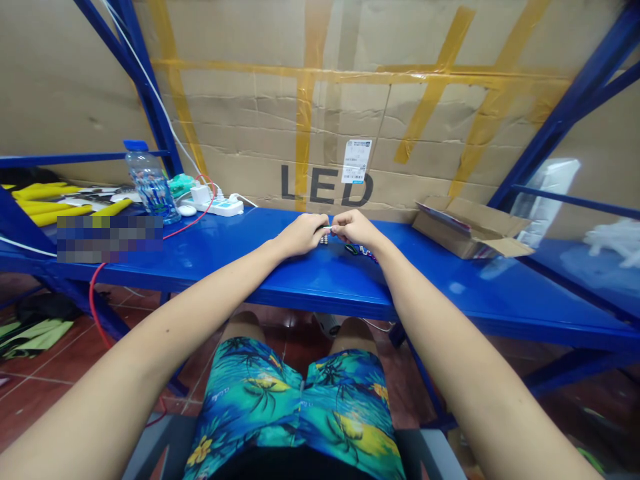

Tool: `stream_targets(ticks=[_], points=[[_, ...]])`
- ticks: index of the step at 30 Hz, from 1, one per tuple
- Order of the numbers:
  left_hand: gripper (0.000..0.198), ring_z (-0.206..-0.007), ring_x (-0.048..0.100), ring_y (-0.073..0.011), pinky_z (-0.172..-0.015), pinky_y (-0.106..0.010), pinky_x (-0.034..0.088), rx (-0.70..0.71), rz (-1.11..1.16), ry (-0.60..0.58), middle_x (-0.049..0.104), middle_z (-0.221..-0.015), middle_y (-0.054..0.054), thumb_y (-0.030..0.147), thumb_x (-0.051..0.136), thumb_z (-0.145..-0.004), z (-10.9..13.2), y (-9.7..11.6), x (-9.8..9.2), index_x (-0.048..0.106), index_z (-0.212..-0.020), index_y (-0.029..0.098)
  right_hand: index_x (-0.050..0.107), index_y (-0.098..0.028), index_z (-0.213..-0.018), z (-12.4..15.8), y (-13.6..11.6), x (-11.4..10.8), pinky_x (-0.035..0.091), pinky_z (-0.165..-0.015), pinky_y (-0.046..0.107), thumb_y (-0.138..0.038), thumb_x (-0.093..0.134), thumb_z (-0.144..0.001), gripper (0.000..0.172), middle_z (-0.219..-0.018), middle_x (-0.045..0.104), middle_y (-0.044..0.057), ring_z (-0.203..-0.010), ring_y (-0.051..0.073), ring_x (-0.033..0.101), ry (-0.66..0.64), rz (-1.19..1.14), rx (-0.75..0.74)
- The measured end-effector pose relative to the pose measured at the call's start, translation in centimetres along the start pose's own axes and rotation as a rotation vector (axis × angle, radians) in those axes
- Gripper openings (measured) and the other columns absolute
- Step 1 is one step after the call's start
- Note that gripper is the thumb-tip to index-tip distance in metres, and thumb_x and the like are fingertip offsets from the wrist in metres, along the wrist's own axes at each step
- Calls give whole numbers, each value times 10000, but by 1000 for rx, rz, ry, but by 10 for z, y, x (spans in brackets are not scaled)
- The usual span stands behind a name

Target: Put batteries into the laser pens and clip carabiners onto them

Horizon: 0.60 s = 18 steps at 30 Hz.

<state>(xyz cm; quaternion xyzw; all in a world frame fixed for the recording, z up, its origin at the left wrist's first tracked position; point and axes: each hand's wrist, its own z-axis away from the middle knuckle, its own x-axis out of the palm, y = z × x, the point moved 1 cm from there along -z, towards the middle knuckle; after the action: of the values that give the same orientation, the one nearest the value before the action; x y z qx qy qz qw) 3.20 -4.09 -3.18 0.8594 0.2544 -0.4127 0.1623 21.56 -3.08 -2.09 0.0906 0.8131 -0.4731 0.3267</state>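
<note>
Where the lap begins: one pair of patterned shorts [295, 400], nearer than the open box [445, 230]; lower edge cut off.
Dark-and-blue item: one [354, 250], on the blue bench [310, 277], left of the open box; partly hidden by the right wrist, nature unclear.
Small pieces: one cluster [324, 239], left of the open box; too small to count.
Hands: two, left of the open box; left hand [303, 233] and right hand [356, 227] both closed, fingertips pinching one thin item [327, 227] between them; mostly covered, identity cannot be told.
Box: one, flaps raised; contents hidden.
Bottle: one [150, 183], blue-capped, far left of the open box.
Power strip: one [225, 207], left of the open box.
Cardboard panel: one [250, 127], behind the open box, lettered "LED", one label [357, 161]; print illegible, top cut off.
</note>
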Motion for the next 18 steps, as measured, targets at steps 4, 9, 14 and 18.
stream_targets(ticks=[4,9,14,18], points=[[179,-824,633,-219,-741,-321,443,10,-5,5,696,-882,-85,258,496,-979,0,0,-1,614,-885,162,513,-176,-520,3,-5,0,299,-469,255,-202,552,-698,183,-422,455,-33,-415,94,392,4,-13,17],[166,-813,627,-216,-723,-319,431,36,-12,20,689,-881,-79,246,495,-976,0,1,-1,599,-870,171,523,-174,-534,4,-9,0,285,-438,247,-167,547,-705,173,-416,441,-40,-399,89,378,16,-65,52],[154,-813,624,-219,-718,-324,430,-10,23,27,682,-879,-81,249,487,-971,-2,1,0,575,-869,176,507,-187,-572,1,-6,2,289,-413,239,-147,553,-749,187,-406,427,-51,-380,91,377,1,-112,74],[145,-807,625,-227,-705,-329,433,-94,69,23,679,-861,-78,268,480,-965,-2,0,1,566,-886,182,512,-195,-628,-1,-4,4,323,-406,240,-166,555,-809,189,-421,459,-48,-385,104,412,-17,-82,58]])
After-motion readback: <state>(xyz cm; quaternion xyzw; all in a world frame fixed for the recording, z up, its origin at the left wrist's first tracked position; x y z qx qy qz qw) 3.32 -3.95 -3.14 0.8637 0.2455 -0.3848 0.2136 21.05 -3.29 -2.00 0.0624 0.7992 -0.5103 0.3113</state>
